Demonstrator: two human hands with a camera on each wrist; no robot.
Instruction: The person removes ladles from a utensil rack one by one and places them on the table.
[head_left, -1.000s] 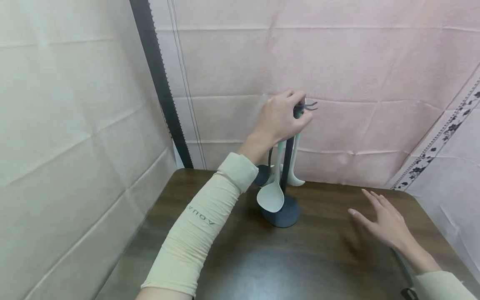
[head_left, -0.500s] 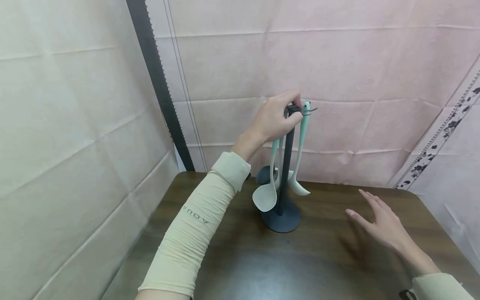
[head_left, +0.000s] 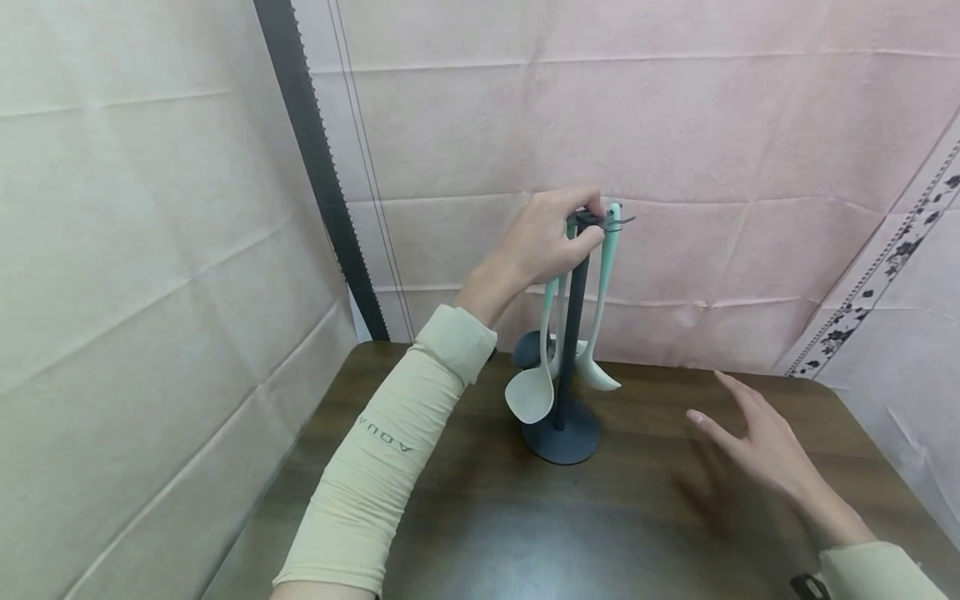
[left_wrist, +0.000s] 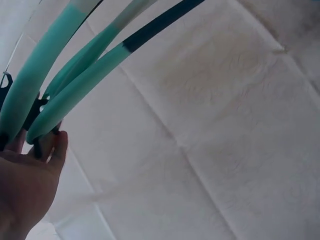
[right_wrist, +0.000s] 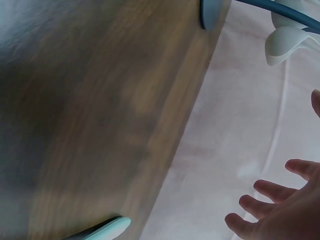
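A dark utensil stand with a round base stands on the table. My left hand pinches its hooked top between thumb and fingers. Several utensils with mint handles hang from the hooks: a white ladle on the right and a white spoon-shaped one at the front left. A dark-headed utensil hangs behind. In the left wrist view, mint handles hang close by the fingers. My right hand hovers over the table's right side, fingers spread and holding nothing.
The brown wooden table ends against pale cloth walls at the back and sides. In the right wrist view, a mint-coloured end of an object lies on the table. A small dark object shows beside the right sleeve.
My left hand has shifted slightly left, and the stand's hooked top has turned. The hanging utensils swung round, bringing the right ladle's handle into view. My right hand has edged slightly left.
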